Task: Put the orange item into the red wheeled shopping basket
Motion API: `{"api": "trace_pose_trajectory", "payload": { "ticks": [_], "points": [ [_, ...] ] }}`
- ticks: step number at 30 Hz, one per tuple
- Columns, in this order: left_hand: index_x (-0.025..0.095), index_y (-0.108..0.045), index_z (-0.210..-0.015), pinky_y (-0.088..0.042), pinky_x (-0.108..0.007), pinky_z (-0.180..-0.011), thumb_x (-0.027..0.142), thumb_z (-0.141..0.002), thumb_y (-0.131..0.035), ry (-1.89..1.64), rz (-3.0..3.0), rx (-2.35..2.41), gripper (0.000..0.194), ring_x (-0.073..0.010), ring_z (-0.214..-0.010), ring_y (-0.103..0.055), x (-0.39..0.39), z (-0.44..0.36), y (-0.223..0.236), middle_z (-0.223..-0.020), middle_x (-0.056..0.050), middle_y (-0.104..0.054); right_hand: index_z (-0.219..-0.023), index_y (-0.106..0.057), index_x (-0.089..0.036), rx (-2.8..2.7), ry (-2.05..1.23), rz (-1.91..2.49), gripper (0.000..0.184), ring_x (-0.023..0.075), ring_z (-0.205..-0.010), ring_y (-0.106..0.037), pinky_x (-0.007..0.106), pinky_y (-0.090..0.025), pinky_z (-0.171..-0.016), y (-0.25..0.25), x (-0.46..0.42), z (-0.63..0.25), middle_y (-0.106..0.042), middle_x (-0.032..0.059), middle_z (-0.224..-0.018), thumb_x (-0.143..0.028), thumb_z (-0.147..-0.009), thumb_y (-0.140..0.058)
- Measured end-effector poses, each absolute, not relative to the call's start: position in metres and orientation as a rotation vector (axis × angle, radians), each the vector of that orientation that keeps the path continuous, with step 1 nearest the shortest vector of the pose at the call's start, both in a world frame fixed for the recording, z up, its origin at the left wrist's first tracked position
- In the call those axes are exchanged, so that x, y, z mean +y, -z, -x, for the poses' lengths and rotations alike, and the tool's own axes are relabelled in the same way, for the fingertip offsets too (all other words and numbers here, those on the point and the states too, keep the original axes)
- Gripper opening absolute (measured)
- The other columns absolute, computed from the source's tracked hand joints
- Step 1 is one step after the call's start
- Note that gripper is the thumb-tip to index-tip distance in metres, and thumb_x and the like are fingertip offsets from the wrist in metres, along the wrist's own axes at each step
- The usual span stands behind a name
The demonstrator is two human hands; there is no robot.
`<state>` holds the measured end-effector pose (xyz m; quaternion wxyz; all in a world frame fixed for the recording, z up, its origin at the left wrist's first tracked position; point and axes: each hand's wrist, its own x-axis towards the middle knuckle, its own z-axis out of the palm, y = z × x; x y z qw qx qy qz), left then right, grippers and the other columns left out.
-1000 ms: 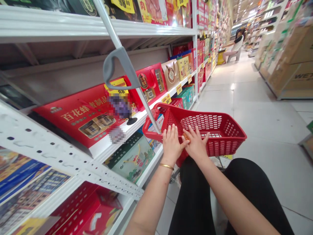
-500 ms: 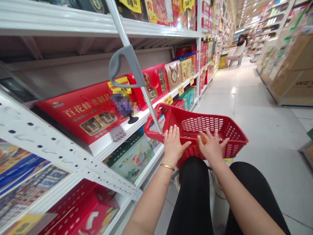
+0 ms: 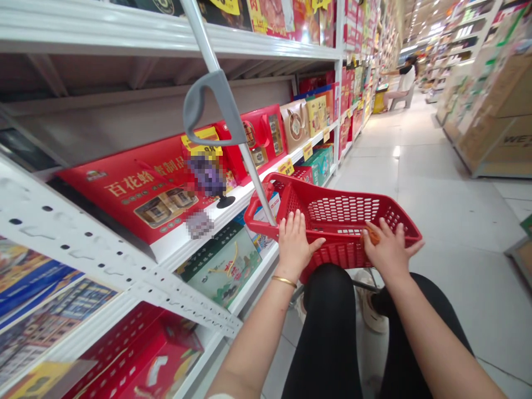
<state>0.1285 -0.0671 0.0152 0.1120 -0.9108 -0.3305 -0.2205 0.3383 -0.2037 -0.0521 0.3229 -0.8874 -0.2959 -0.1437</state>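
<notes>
A red plastic shopping basket [image 3: 344, 202] with perforated walls stands before my knees. My left hand [image 3: 294, 246] is open and lies flat on its near rim, toward the handle end, fingers pointing away from me. Farther right on the same rim, my right hand [image 3: 388, 246] presses a small orange-brown cloth-like thing [image 3: 373, 236] near its thumb and index finger; the other fingers are spread. Part of that thing is hidden beneath the hand. A metal pull rod with a grey grip [image 3: 214, 111] rises from the basket's left end.
White shelving [image 3: 183, 302] on the left holds red gift boxes [image 3: 137, 188], a green box [image 3: 226, 271] and yellow price tags. A purple object on a black base [image 3: 226, 201] stands on the shelf edge. Stacked cartons [image 3: 505, 122] are at right. A person [image 3: 405, 83] sits far down the aisle.
My right hand has slid to the right along the basket's near rim, the orange-brown thing moving with it. My left hand stays in place. The distant seated person has extended an arm toward the shelf.
</notes>
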Motion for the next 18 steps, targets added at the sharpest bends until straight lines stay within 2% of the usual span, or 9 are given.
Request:
{"api": "trace_pose_trajectory", "payload": {
  "ticks": [8, 13, 18],
  "points": [
    [0.010, -0.040, -0.167, -0.022, -0.050, -0.136, 0.070, -0.108, -0.031, 0.613, 2.663, -0.952, 0.085, -0.0285, -0.165, -0.028, -0.067, -0.127, -0.017, -0.176, -0.012, -0.034, -0.148, -0.066, -0.033, -1.244, 0.354, 2.165, 0.049, 0.0389, -0.162, -0.029, 0.085, -0.006, -0.123, 0.025, -0.142, -0.256, -0.050, 0.0042, -0.168, -0.046, -0.110, -0.037],
    [0.011, -0.038, -0.168, -0.021, -0.049, -0.137, 0.076, -0.105, -0.030, 0.604, 2.660, -0.954, 0.091, -0.0286, -0.165, -0.028, -0.067, -0.126, -0.016, -0.177, -0.011, -0.033, -0.146, -0.068, -0.035, -1.128, 0.365, 2.220, 0.049, 0.0399, -0.161, -0.032, 0.088, 0.000, -0.121, 0.038, -0.171, -0.293, -0.053, 0.0035, -0.166, -0.049, -0.111, -0.036],
    [0.009, -0.039, -0.167, -0.021, -0.050, -0.137, 0.082, -0.103, -0.026, 0.618, 2.674, -0.969, 0.099, -0.0295, -0.165, -0.028, -0.068, -0.128, -0.016, -0.177, -0.011, -0.032, -0.142, -0.071, -0.032, -0.802, 0.395, 2.325, 0.053, 0.0417, -0.161, -0.031, 0.085, -0.002, -0.123, 0.050, -0.198, -0.332, -0.054, 0.0057, -0.165, -0.054, -0.110, -0.036]
  ]
}}
